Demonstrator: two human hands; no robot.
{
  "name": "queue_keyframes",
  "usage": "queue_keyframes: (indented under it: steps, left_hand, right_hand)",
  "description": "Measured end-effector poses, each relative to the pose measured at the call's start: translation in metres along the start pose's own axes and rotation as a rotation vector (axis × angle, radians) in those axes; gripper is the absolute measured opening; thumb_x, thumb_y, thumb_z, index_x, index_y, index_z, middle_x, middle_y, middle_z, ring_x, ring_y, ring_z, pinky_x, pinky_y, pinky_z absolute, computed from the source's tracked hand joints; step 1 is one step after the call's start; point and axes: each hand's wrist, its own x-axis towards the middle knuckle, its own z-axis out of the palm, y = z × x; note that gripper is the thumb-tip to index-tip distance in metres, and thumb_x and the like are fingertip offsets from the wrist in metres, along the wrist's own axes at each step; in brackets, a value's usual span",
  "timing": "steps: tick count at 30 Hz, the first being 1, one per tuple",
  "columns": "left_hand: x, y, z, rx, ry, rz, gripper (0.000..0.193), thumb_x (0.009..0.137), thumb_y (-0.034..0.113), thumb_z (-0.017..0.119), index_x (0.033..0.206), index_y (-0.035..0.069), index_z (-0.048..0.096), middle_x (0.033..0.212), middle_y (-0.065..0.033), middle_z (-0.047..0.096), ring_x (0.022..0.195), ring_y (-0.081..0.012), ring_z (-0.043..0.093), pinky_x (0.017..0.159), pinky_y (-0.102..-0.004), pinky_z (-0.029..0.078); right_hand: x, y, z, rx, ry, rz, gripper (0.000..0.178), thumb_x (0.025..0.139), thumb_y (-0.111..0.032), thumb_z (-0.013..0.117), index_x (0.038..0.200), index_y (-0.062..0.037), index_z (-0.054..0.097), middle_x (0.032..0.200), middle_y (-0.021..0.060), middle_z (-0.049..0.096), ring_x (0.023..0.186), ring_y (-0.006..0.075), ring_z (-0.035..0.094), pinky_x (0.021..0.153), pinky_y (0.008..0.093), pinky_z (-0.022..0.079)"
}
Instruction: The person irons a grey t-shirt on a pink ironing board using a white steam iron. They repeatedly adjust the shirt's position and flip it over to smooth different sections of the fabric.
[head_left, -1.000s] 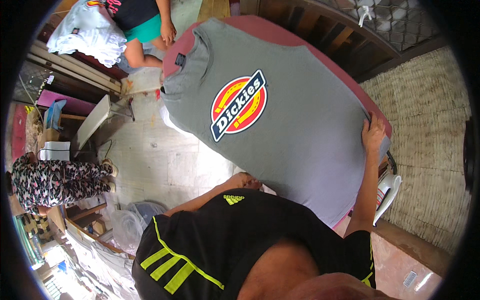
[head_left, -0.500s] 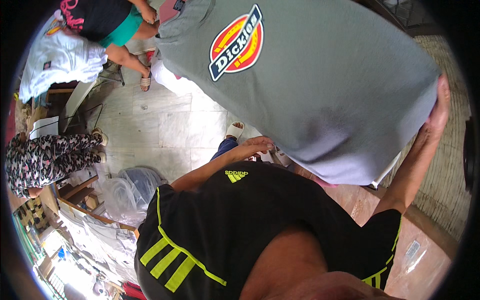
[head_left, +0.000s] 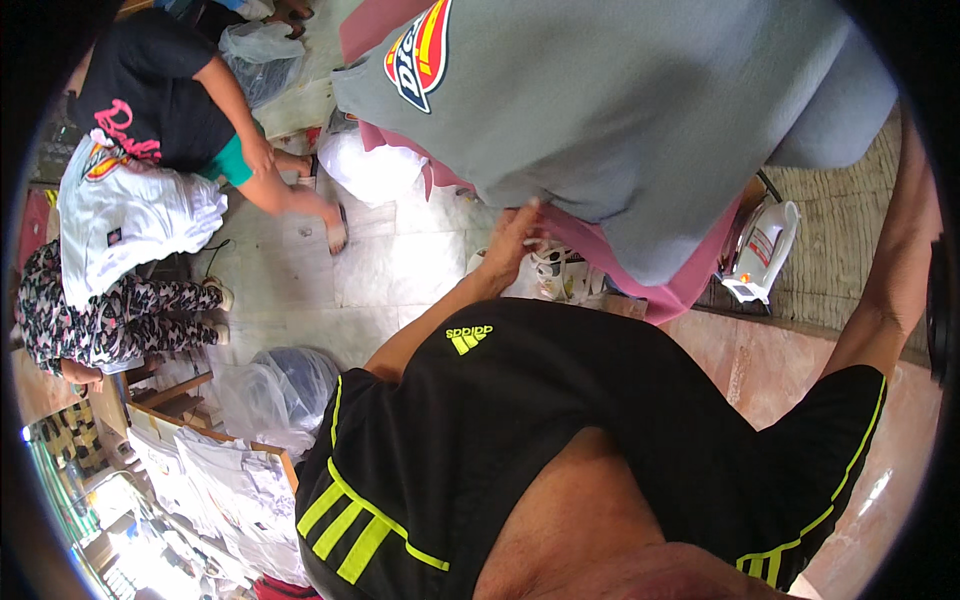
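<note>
The shirt (head_left: 640,110), a grey one, is lying over the maroon cover (head_left: 668,302) of the table, the printed badge (head_left: 420,55) facing up at its left and part of that badge running out of view. One loose corner is drooping over the cover at the near side, and a wide flap is jutting out past the cover at the upper right. The left hand (head_left: 513,238) is resting at the near edge of the shirt, fingers partly bent and seemingly touching the fabric; whether they are pinching it, I cannot tell. The right forearm (head_left: 895,235) is reaching up beside the flap, but the right hand is not showing, so its grip cannot be told. Judging by the soft folds, the shirt is probably behaving as a light, limp knit: bending freely, giving a little under a pull, hardly slippery and not fragile. The badge is looking smoother, likely stiffer and more prone to creasing, so fingers are better staying off it. The edges are offering the surest hold, with the hands set well apart to stop the middle sagging. The iron (head_left: 765,250) is standing near the drooping corner, possibly hot, so the cloth is needing some care on that side.
</note>
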Motion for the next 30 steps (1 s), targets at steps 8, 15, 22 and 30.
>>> queue_keyframes:
  steps: [8, 15, 22, 30]
  left_hand:
    - [0.007, 0.027, 0.01, -0.219, 0.022, 0.082, 0.028, 0.091, 0.036, 0.071, 0.096, 0.014, 0.056, 0.097, -0.003, 0.065, 0.085, -0.0138, 0.062, 0.073, -0.032, 0.047]
    - [-0.009, 0.175, -0.004, -0.298, -0.368, 0.583, 0.033, 0.097, 0.032, 0.058, 0.122, 0.011, 0.057, 0.118, -0.0055, 0.062, 0.11, -0.0219, 0.058, 0.096, -0.0423, 0.045]
    - [-0.019, 0.245, 0.057, 0.37, -0.372, 0.602, 0.061, 0.083, 0.004, 0.076, 0.138, 0.008, 0.048, 0.123, -0.0031, 0.059, 0.115, -0.0146, 0.055, 0.097, -0.0315, 0.047]
    - [0.061, 0.404, 0.097, 0.026, -0.624, 0.853, 0.062, 0.09, -0.002, 0.064, 0.145, 0.007, 0.038, 0.135, -0.0134, 0.051, 0.118, -0.0227, 0.056, 0.101, -0.0395, 0.049]
  right_hand:
    - [-0.017, -0.022, -0.086, -0.219, 0.136, 0.016, 0.027, 0.097, -0.027, 0.062, 0.109, -0.0044, 0.066, 0.103, 0.0066, 0.068, 0.093, 0.0182, 0.063, 0.087, 0.0328, 0.05]
    - [-0.009, -0.019, -0.101, -0.283, 0.192, 0.063, 0.028, 0.096, -0.027, 0.062, 0.111, -0.0036, 0.066, 0.104, 0.007, 0.068, 0.095, 0.0183, 0.063, 0.088, 0.0331, 0.05]
    - [-0.015, -0.018, -0.119, -0.362, 0.304, 0.138, 0.03, 0.096, -0.027, 0.063, 0.113, -0.0027, 0.065, 0.106, 0.0074, 0.067, 0.097, 0.0184, 0.062, 0.09, 0.0334, 0.049]
    - [-0.025, -0.019, -0.133, -0.467, 0.474, 0.239, 0.032, 0.095, -0.027, 0.064, 0.115, -0.0018, 0.064, 0.108, 0.0079, 0.067, 0.099, 0.0186, 0.062, 0.091, 0.0338, 0.049]
